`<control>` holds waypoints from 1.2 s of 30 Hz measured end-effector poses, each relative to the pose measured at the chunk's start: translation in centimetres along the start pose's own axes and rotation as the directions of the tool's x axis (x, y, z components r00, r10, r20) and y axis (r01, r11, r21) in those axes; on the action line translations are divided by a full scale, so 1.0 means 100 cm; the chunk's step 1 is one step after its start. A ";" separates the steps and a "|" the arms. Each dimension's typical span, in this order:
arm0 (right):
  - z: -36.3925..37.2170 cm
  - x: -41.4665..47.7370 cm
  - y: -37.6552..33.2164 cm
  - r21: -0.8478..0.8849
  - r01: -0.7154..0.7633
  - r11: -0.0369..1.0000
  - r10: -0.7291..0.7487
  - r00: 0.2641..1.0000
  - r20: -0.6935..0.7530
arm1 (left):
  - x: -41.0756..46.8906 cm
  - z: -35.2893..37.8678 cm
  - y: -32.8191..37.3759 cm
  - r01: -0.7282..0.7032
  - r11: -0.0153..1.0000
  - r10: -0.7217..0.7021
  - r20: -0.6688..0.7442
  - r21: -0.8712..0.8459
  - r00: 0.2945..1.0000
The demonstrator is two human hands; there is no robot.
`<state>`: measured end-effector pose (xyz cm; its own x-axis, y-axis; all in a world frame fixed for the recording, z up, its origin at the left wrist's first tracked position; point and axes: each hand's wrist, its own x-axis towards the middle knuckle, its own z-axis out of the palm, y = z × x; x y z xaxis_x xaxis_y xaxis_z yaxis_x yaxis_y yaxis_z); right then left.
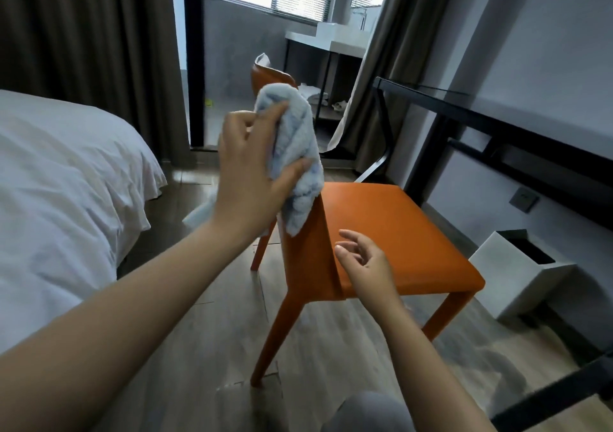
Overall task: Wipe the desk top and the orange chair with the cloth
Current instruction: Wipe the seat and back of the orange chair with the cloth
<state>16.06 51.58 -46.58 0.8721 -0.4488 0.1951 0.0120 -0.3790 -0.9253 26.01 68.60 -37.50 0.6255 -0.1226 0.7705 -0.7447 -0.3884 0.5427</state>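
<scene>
Pale blue cloth (300, 153) is bunched in the left hand (252, 173), pressed against the orange chair (391, 232) backrest's top edge. Right hand (365, 265) hovers empty, fingers loosely spread, above the seat beside the dark worktop (497, 116).

Count, head view:
- Orange chairs: two. The near orange chair (391, 232); a second chair (268, 78) behind it toward the doorway.
- Cloth (298, 153): one, pale blue.
- Hands: two, left hand (252, 173) and right hand (365, 265).
- Desk (497, 123): one, black frame.
- Bed (59, 179): one.
- White bin (517, 282): one.
- Wall socket (524, 199): one.
- Curtains: two.
</scene>
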 end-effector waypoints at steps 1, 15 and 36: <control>0.001 0.002 0.003 0.017 -0.012 1.000 0.012 1.000 0.027 | -0.001 0.007 -0.001 -0.002 0.999 0.002 0.013 0.042 1.000; -0.017 0.014 0.042 0.262 -0.201 0.944 0.155 0.971 0.184 | -0.062 0.061 -0.039 -0.132 0.955 0.104 0.116 0.266 0.988; -0.026 0.006 0.084 0.148 -0.251 0.957 0.229 0.962 0.151 | -0.193 0.123 -0.091 -0.316 0.896 0.121 0.515 0.311 0.849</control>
<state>15.44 46.05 -53.39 0.9152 -0.3963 -0.0732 -0.1351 -0.1305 -0.9822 23.60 63.31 -61.38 0.5610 -0.6209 0.5475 -0.7926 -0.5937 0.1388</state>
